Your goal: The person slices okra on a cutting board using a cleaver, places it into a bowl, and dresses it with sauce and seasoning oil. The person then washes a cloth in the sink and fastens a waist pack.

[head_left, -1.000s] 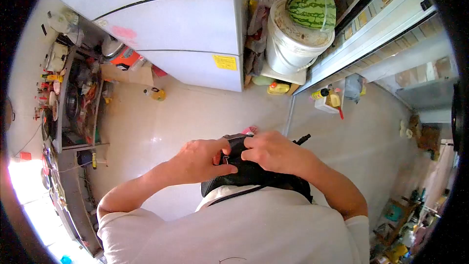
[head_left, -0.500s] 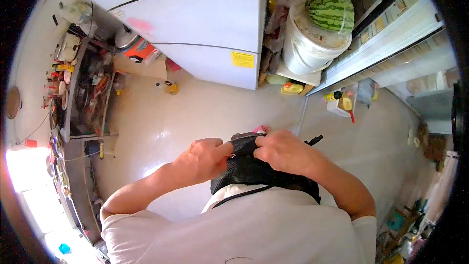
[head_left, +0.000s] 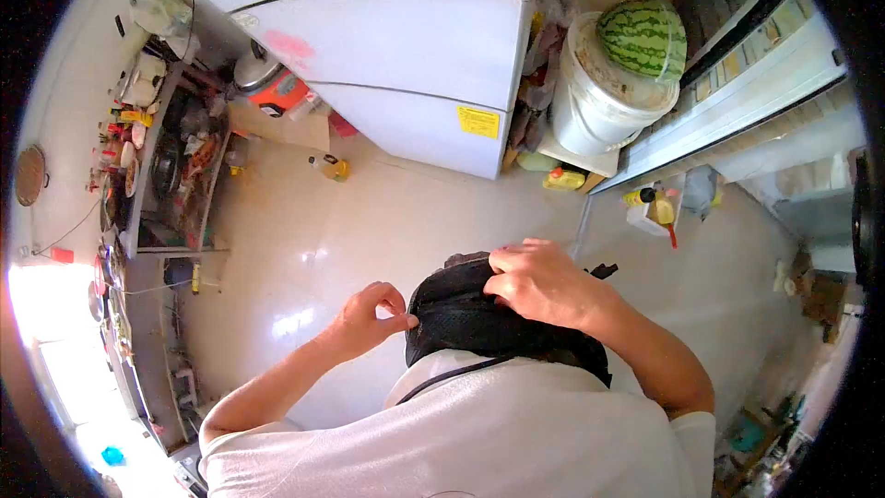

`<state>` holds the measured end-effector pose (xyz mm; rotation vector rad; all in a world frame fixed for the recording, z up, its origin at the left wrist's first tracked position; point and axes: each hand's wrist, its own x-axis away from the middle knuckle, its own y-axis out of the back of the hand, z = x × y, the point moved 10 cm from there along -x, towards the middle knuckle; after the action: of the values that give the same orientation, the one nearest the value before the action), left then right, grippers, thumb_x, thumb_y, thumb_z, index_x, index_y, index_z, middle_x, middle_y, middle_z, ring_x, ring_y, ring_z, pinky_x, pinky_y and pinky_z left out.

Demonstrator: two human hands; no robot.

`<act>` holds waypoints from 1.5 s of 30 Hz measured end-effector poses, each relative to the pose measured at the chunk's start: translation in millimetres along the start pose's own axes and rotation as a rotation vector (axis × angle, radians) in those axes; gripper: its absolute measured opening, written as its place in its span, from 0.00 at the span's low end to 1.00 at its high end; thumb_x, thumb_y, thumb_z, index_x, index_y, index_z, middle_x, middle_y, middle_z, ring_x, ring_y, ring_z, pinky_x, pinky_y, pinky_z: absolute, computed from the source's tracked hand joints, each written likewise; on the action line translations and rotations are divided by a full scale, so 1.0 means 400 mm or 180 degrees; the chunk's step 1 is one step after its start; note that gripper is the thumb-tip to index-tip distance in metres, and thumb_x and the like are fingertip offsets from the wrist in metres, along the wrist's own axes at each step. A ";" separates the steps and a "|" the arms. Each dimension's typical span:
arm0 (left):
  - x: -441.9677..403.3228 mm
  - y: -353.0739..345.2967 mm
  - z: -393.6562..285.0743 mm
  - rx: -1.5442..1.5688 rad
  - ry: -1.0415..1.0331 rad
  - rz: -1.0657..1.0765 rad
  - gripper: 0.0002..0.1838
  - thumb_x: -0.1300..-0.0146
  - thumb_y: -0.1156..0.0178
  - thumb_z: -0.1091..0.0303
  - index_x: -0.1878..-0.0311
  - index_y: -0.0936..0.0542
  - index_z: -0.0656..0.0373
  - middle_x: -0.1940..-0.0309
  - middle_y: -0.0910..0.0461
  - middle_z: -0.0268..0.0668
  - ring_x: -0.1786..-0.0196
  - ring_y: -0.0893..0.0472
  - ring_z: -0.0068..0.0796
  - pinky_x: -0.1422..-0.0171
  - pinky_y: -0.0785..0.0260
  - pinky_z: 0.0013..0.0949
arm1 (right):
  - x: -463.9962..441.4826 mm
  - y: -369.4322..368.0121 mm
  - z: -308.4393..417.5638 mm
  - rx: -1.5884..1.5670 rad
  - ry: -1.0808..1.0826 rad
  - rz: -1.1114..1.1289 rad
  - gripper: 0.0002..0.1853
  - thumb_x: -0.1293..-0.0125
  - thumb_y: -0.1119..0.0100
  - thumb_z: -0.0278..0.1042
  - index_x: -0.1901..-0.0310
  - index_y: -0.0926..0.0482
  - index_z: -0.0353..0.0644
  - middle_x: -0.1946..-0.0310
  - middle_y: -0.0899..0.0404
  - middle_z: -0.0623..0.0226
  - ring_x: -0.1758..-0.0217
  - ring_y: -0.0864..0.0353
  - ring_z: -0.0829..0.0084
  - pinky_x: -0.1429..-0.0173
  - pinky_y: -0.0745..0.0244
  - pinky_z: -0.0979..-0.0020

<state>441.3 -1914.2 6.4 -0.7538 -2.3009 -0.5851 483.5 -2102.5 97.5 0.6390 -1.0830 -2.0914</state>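
A black waist bag (head_left: 452,314) with mesh fabric hangs at the front of my body, over a light shirt. My right hand (head_left: 544,281) is closed on its upper edge, fingers curled over the rim. At the bag's left end is my left hand (head_left: 369,321), thumb and forefinger bent together in a pinch at the bag's side edge. What lies between those fingertips is too small to make out. A dark fold runs along the top of the bag; its inside is hidden.
Ahead stands a white refrigerator (head_left: 396,46). Right of it, a watermelon (head_left: 643,40) rests on a white bucket (head_left: 604,120). A bottle with yellow liquid (head_left: 330,167) stands on the floor (head_left: 387,212). A cluttered shelf (head_left: 180,166) lines the left wall; a sliding door frame (head_left: 719,120) is at right.
My left hand has moved left, from the top middle of the bag to its left end. The bag's top looks wider and more spread. My right hand stays on the upper edge.
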 end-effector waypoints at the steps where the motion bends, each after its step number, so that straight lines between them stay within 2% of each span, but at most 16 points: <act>1: -0.001 0.000 0.011 0.0310 0.0112 -0.0050 0.14 0.37 0.34 0.62 0.56 0.23 0.60 0.58 0.19 0.37 0.53 0.20 0.29 0.54 0.22 0.31 | -0.003 0.005 -0.001 -0.0040 0.0018 -0.0061 0.03 0.48 0.39 0.29 0.71 0.17 0.44 0.73 0.26 0.65 0.66 0.20 0.64 0.62 0.23 0.63; 4: -0.014 -0.013 0.056 0.1781 0.0991 -0.0295 0.20 0.41 0.30 0.61 0.52 0.25 0.61 0.55 0.22 0.37 0.48 0.23 0.29 0.55 0.22 0.28 | -0.020 0.002 -0.007 0.0126 -0.0005 -0.0171 0.05 0.47 0.40 0.31 0.70 0.20 0.40 0.73 0.26 0.64 0.65 0.20 0.65 0.64 0.24 0.62; 7: -0.055 -0.013 0.028 0.1059 0.0391 -0.0251 0.29 0.46 0.26 0.58 0.47 0.28 0.62 0.54 0.24 0.39 0.46 0.24 0.31 0.50 0.22 0.32 | -0.043 0.045 0.021 0.0136 0.0223 -0.0356 0.06 0.46 0.41 0.30 0.69 0.23 0.38 0.72 0.26 0.63 0.68 0.21 0.64 0.66 0.25 0.61; 8: -0.073 -0.010 0.018 0.0588 -0.0175 -0.0185 0.39 0.52 0.22 0.55 0.41 0.32 0.61 0.51 0.27 0.42 0.44 0.26 0.35 0.43 0.25 0.37 | -0.047 0.048 0.024 0.0132 0.0286 -0.0333 0.06 0.46 0.41 0.30 0.69 0.24 0.39 0.71 0.26 0.63 0.68 0.22 0.64 0.66 0.26 0.61; 12: -0.037 -0.039 -0.056 -0.0541 -0.0479 -0.0120 0.53 0.60 0.19 0.54 0.34 0.41 0.59 0.44 0.35 0.46 0.37 0.32 0.44 0.33 0.34 0.42 | -0.064 0.025 0.040 0.0312 0.0649 -0.0072 0.06 0.47 0.41 0.32 0.69 0.25 0.40 0.70 0.26 0.64 0.70 0.24 0.64 0.68 0.28 0.60; 15: -0.032 -0.042 -0.088 -0.1082 -0.0391 -0.0391 0.53 0.62 0.19 0.56 0.34 0.40 0.59 0.44 0.34 0.46 0.38 0.32 0.44 0.32 0.35 0.44 | -0.077 0.014 0.021 0.0218 0.0691 -0.0054 0.04 0.45 0.41 0.34 0.69 0.23 0.45 0.73 0.26 0.64 0.70 0.22 0.63 0.69 0.28 0.60; 18: -0.057 -0.045 -0.051 -0.0591 -0.0539 -0.0501 0.54 0.64 0.18 0.58 0.35 0.40 0.58 0.44 0.34 0.45 0.37 0.32 0.44 0.32 0.35 0.44 | -0.077 0.002 -0.010 -0.0147 0.0583 -0.0214 0.02 0.44 0.41 0.35 0.71 0.21 0.50 0.75 0.25 0.67 0.70 0.21 0.64 0.69 0.27 0.61; 19: -0.057 -0.043 -0.053 -0.0530 -0.0577 -0.0522 0.53 0.63 0.18 0.60 0.35 0.40 0.58 0.44 0.34 0.45 0.38 0.32 0.43 0.33 0.35 0.44 | -0.075 -0.005 -0.021 -0.0282 0.0537 -0.0272 0.02 0.44 0.41 0.35 0.71 0.21 0.51 0.75 0.25 0.68 0.70 0.21 0.65 0.68 0.27 0.61; 22: -0.055 -0.041 -0.068 -0.0259 -0.0743 -0.0571 0.49 0.61 0.19 0.63 0.37 0.39 0.58 0.44 0.34 0.45 0.40 0.31 0.43 0.35 0.32 0.44 | -0.066 -0.019 -0.034 -0.0537 0.0580 -0.0361 0.14 0.38 0.37 0.43 0.67 0.26 0.40 0.73 0.28 0.60 0.69 0.26 0.59 0.66 0.33 0.56; 24: -0.052 -0.025 -0.084 0.0040 -0.0943 -0.0662 0.46 0.58 0.20 0.65 0.38 0.38 0.59 0.44 0.34 0.44 0.42 0.29 0.44 0.37 0.30 0.44 | -0.064 -0.017 -0.038 -0.0609 0.0706 -0.0341 0.14 0.39 0.37 0.41 0.67 0.26 0.39 0.72 0.28 0.59 0.69 0.26 0.58 0.65 0.32 0.56; 27: -0.008 -0.020 -0.172 -0.0725 -0.2088 -0.0938 0.39 0.56 0.22 0.68 0.42 0.34 0.56 0.45 0.34 0.44 0.43 0.28 0.45 0.41 0.27 0.41 | -0.062 -0.022 -0.053 -0.0792 0.0601 -0.0366 0.11 0.39 0.37 0.37 0.68 0.26 0.39 0.71 0.27 0.58 0.68 0.25 0.56 0.64 0.31 0.56; 30: 0.033 -0.037 -0.229 -0.1720 -0.2317 -0.1062 0.31 0.52 0.25 0.71 0.44 0.28 0.52 0.45 0.33 0.43 0.42 0.29 0.45 0.43 0.25 0.39 | -0.046 -0.023 -0.075 -0.0936 0.0309 -0.0394 0.06 0.44 0.38 0.36 0.68 0.22 0.45 0.70 0.23 0.64 0.67 0.22 0.61 0.63 0.27 0.58; 36: 0.008 -0.039 -0.187 -0.0898 -0.1867 -0.0614 0.21 0.43 0.36 0.78 0.45 0.20 0.49 0.48 0.28 0.43 0.47 0.24 0.43 0.47 0.24 0.41 | -0.024 0.008 -0.044 -0.0739 -0.0207 -0.0271 0.08 0.43 0.37 0.38 0.64 0.21 0.46 0.70 0.22 0.62 0.67 0.19 0.58 0.64 0.25 0.56; 40: 0.027 -0.054 -0.233 -0.1482 -0.2194 -0.0770 0.19 0.43 0.39 0.81 0.47 0.20 0.54 0.50 0.24 0.45 0.51 0.21 0.41 0.50 0.23 0.40 | -0.025 -0.032 -0.054 -0.1017 -0.0414 -0.0368 0.08 0.41 0.38 0.37 0.62 0.22 0.46 0.72 0.22 0.60 0.67 0.19 0.56 0.64 0.25 0.57; 43: 0.032 -0.054 -0.240 -0.1578 -0.2232 -0.0708 0.16 0.41 0.42 0.84 0.50 0.21 0.59 0.52 0.22 0.47 0.54 0.18 0.39 0.50 0.22 0.37 | -0.034 -0.075 -0.071 -0.1546 -0.0651 0.0013 0.11 0.48 0.41 0.19 0.62 0.27 0.39 0.68 0.23 0.56 0.63 0.23 0.56 0.60 0.27 0.60; 45: 0.026 -0.050 -0.221 -0.1411 -0.2066 -0.0616 0.16 0.42 0.43 0.85 0.51 0.21 0.60 0.57 0.19 0.46 0.55 0.17 0.36 0.51 0.21 0.35 | -0.037 -0.085 -0.081 -0.1728 -0.0692 -0.0047 0.12 0.49 0.41 0.18 0.62 0.28 0.39 0.69 0.25 0.59 0.65 0.23 0.60 0.60 0.27 0.62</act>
<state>460.1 -1975.8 71.2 -1.0507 -2.9005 -1.0914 503.2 -2093.4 53.3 0.1566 -0.5683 -2.3665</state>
